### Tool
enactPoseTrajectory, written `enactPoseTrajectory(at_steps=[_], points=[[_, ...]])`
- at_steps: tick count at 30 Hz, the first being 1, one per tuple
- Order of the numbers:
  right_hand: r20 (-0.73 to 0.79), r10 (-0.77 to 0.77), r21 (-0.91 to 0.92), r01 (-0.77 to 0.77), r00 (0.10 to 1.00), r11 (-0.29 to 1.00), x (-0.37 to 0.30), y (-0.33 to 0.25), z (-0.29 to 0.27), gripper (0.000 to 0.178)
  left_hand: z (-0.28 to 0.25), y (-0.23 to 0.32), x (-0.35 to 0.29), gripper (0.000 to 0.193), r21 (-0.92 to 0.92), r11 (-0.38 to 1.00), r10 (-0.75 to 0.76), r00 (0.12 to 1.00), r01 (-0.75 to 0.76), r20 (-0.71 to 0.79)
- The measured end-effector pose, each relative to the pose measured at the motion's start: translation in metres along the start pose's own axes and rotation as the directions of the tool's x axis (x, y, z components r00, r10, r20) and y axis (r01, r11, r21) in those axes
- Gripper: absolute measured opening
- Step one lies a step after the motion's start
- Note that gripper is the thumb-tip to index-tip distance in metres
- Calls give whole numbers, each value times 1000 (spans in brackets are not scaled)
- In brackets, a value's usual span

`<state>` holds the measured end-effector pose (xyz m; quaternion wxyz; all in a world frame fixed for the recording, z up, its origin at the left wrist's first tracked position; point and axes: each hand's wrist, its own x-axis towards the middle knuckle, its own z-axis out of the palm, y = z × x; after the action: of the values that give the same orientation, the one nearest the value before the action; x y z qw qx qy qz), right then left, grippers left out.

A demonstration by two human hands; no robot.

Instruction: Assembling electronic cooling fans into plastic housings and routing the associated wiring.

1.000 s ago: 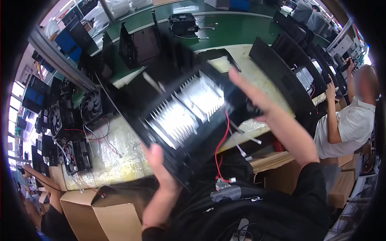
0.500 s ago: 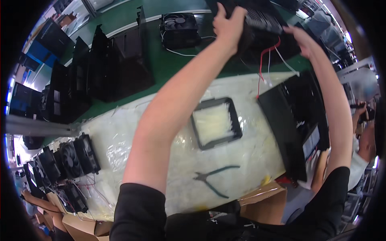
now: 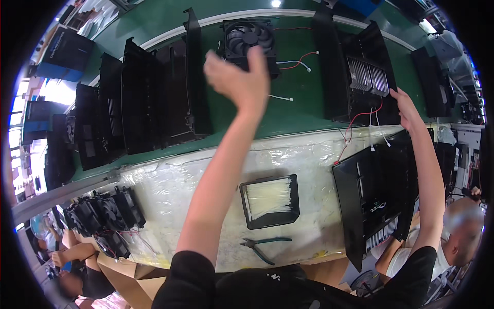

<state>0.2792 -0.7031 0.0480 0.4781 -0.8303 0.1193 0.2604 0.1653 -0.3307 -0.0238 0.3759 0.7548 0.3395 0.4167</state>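
Observation:
My left hand (image 3: 239, 80), slightly blurred, is over the green belt with its fingers spread and nothing in them. It is in front of a black cooling fan (image 3: 250, 38), overlapping its near edge; whether it touches the fan I cannot tell. My right hand (image 3: 406, 109) has its fingertips closed on the right edge of a black housing (image 3: 334, 67) standing on the belt. Inside that housing sits a silvery finned heat sink (image 3: 368, 76). Red and white wires (image 3: 364, 114) hang from its near side toward the covered table.
Several black housings (image 3: 140, 98) line the belt at left. On the plastic-covered table (image 3: 175, 206) are a black tray (image 3: 296, 208) of white cable ties, cutting pliers (image 3: 262, 244), several fans (image 3: 114, 211) and another open housing (image 3: 350, 211). Co-workers (image 3: 450, 242) are at both sides.
The housing with the heat sink, earlier between both hands, now stands on the belt. My left hand has let go and moved left to the fan; the right stays at the housing's edge.

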Motion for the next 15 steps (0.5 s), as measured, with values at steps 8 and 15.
enactPoseTrajectory(at_steps=[8,15], points=[[-230,-24,-73,7,973,997,-1,2,1,60,-6,-25,56,86,30,811,-514,688,584,512],[-244,12,-84,-33,970,996,2,2,3,52,27,4,36,85,-241,855,-385,873,459,299]])
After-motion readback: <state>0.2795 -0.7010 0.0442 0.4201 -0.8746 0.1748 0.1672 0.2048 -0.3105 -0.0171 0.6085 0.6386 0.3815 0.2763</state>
